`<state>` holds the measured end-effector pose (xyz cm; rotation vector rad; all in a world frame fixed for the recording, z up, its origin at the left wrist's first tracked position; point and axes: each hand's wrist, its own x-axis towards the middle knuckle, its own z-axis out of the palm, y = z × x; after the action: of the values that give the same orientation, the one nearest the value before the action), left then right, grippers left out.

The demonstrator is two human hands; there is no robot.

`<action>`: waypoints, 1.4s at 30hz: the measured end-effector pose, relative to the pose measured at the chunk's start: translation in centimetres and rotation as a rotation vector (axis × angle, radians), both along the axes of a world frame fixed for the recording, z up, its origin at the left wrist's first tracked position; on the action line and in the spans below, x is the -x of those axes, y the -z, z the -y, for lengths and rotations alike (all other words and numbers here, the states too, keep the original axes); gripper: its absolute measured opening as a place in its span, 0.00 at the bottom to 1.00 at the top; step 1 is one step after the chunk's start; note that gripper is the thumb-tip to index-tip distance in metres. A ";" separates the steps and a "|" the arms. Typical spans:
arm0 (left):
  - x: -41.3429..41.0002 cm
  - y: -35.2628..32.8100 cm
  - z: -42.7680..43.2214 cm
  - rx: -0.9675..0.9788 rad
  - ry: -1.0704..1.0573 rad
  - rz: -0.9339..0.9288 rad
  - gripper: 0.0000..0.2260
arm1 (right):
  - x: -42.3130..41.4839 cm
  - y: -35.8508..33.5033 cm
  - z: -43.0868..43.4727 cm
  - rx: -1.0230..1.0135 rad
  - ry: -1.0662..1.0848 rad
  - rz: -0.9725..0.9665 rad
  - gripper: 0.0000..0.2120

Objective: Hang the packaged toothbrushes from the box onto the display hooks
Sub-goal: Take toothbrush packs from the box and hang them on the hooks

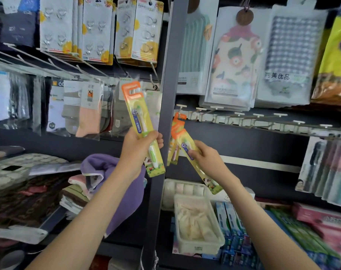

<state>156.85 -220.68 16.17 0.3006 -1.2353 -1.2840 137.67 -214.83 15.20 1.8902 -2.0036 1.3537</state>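
My left hand [139, 147] grips a packaged toothbrush [139, 117] with a yellow card and an orange hanging tab, held upright in front of the left display panel. My right hand [203, 155] pinches a second packaged toothbrush [187, 142], tilted with its orange tab toward the upper left, close to the row of white display hooks [241, 116]. More toothbrush packs [174, 152] hang behind it on the leftmost hook, next to the grey post. The box is not in view.
A grey vertical post [165, 98] divides the two panels. Hook packs [99, 30], socks [87, 112] and towels [234, 63] hang above. A purple towel [101, 166], a clear plastic tub [197, 225] and toothpaste boxes [230, 219] lie on the shelves below.
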 end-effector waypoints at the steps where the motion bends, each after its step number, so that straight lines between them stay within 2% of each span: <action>1: 0.0 0.0 -0.1 0.000 -0.005 -0.003 0.04 | -0.1 -0.4 0.7 0.000 0.010 -0.004 0.07; 5: 0.1 0.0 -0.2 0.017 -0.018 0.005 0.05 | -0.5 -2.0 3.4 -0.023 0.089 -0.043 0.15; 8: 0.0 0.1 -0.1 0.047 -0.020 0.036 0.05 | -0.6 -2.4 4.8 -0.011 0.155 -0.027 0.12; 12: -0.3 0.1 0.2 0.064 0.004 0.073 0.05 | -0.7 -2.2 6.5 -0.023 0.223 0.060 0.15; 18: -0.8 0.1 0.3 0.093 0.057 0.118 0.07 | -0.7 -1.0 8.4 -0.150 0.297 0.079 0.18; 21: -1.0 0.2 0.4 0.133 0.042 0.178 0.08 | -1.0 -0.3 7.8 -0.058 0.307 0.129 0.18; 23: -1.1 0.3 0.4 0.173 0.038 0.225 0.09 | -1.9 -0.3 6.2 0.140 0.220 0.203 0.19; 26: -0.8 0.6 0.1 0.306 0.017 0.334 0.10 | -4.7 -1.3 2.2 0.412 -0.110 0.334 0.14; 29: -0.6 0.5 0.2 0.408 -0.074 0.444 0.14 | -6.8 -2.5 -0.6 0.398 -0.412 0.329 0.14; 33: -0.4 0.0 -0.2 0.470 -0.111 0.555 0.20 | -8.0 -3.9 -1.4 0.270 -0.392 0.269 0.09; 37: 0.3 0.0 -1.0 0.490 -0.059 0.636 0.20 | -8.0 -4.2 -1.9 0.257 -0.365 0.319 0.07; 40: 0.5 0.5 -0.6 0.471 -0.104 0.487 0.14 | -6.2 -4.5 -2.2 0.287 -0.381 0.462 0.09; 42: 0.2 0.7 -0.1 0.568 -0.341 0.335 0.12 | -4.2 -4.5 -2.3 0.264 -0.392 0.542 0.08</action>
<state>156.66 -220.63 15.49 0.3012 -1.6912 -0.5679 141.89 -212.56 19.71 2.0108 -1.5439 2.3123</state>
